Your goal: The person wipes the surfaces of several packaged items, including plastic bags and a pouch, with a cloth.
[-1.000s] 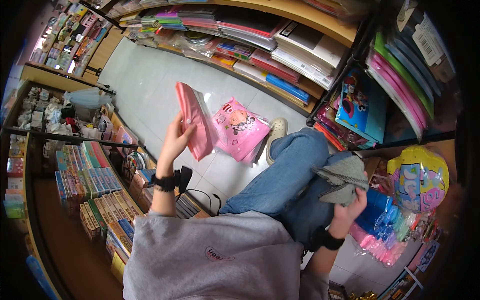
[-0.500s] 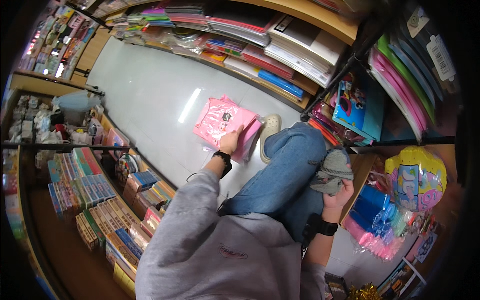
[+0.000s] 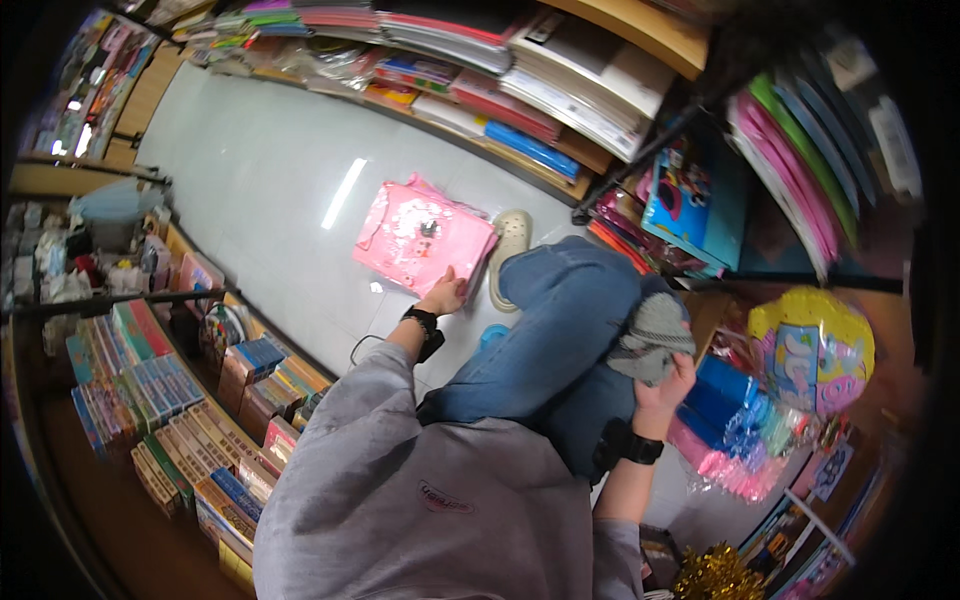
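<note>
On the grey floor lies a stack of flat pink packets in shiny clear film, with a small dark print on the top one. At the stack's near right corner is my left hand, thumb on the top packet and fingers at its edge, partly hidden. My right hand is closed on a grey knitted cloth, bunched up beside my right knee; its exact kind is unclear. Jeans cover my bent legs. A cream clog on my foot stands just right of the packets.
Low shelves with stacked paper and folders run along the far side. Boxed books fill the shelf at left. To the right are a yellow foil balloon, blue and pink plastic-wrapped goods and hanging folders. Gold tinsel sits at lower right.
My left hand has slid from over the packets' right side toward their near corner. The packets lie flatter and more evenly stacked. My right hand keeps the grey cloth. The view has shifted slightly.
</note>
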Motion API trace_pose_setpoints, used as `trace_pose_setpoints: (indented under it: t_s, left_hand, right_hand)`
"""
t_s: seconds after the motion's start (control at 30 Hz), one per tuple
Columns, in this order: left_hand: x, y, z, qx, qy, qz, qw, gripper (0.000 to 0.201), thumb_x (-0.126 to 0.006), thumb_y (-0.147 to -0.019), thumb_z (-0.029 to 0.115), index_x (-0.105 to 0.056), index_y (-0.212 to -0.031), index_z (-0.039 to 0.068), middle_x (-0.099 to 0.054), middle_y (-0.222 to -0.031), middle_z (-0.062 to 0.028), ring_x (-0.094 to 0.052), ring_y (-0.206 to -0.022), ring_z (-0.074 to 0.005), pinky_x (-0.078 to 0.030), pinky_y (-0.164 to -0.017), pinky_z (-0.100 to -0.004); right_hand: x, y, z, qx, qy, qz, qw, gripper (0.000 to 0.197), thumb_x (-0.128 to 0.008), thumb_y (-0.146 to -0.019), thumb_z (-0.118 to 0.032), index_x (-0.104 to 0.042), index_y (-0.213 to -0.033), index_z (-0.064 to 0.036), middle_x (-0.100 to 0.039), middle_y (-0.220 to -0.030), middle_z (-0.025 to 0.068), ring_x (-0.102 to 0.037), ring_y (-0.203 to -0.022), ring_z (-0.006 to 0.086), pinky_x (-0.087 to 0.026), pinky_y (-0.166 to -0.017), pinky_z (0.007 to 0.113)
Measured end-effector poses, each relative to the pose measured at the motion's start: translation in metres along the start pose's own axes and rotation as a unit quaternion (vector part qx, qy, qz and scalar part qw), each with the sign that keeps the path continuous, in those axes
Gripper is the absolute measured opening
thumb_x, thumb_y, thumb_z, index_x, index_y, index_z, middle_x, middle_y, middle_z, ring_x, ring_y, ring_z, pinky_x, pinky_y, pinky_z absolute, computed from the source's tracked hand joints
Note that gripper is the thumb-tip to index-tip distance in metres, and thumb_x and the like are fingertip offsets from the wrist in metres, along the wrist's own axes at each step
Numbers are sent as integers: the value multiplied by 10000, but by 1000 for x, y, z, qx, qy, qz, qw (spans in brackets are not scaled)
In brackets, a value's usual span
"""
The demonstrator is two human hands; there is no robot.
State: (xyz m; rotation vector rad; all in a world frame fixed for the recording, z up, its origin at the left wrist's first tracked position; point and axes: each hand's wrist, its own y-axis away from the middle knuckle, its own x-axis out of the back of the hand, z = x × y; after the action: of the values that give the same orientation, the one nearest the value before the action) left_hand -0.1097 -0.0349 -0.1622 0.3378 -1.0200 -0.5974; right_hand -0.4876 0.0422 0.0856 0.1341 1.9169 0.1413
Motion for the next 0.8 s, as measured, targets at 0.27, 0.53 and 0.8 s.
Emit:
trace_pose_setpoints:
  t_s: [0.27, 0.53, 0.8]
  left_hand:
    - [121, -6, 166, -151, 146, 120, 970, 179, -593, -743, 196, -599, -714, 19, -568, -594, -112, -551, -525, -219, -418, -510, -316]
    - [137, -36, 308, -239, 308, 58, 919, 351, -616, -769, 290, -504, -947, 8, -478, -650, 3, -436, -583, -75, -360, -485, -222]
    - [128, -83, 351, -48, 454, -140, 879, 436, -478, -838, 410, -462, -1067, 40, -559, -837, -30, -573, -693, -103, -463, -545, -215]
  right_hand:
    - [-1, -6, 4, 11, -22, 19, 1000, 428, -382, -727, -69, -421, -1152, -32, -437, -1197, 171, -400, -1117, 326, -287, -958, 454]
    - [-10, 3, -6, 13, -22, 38, 999, 411, -361, -712, -54, -432, -1116, -22, -468, -1152, 163, -436, -1080, 320, -340, -921, 440]
    - [-8, 15, -24, 33, -32, 8, 999, 406, -361, -687, -18, -426, -1085, 25, -482, -1085, 182, -484, -1016, 292, -384, -896, 392]
